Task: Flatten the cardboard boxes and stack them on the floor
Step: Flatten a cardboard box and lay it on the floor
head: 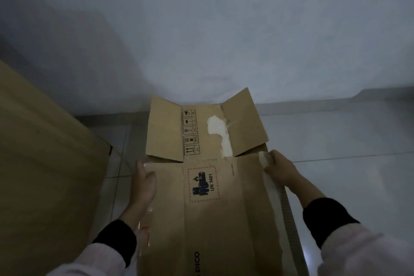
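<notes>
While our left hand [144, 182] clamps one side edge of the cardboard box [215, 204], we steady it. Our right hand [279, 169] is closed on the opposite edge, probably to press it flat toward the floor [336, 141].

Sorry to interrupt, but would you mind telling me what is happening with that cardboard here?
A person in pale sleeves with dark cuffs is holding a brown cardboard box with a UN 3481 battery label over the pale tiled floor. The left hand grips its left edge, and the right hand holds the right edge, where a strip of pale tape is. The far flaps stand open. A larger plain brown cardboard box stands to the left.
</notes>
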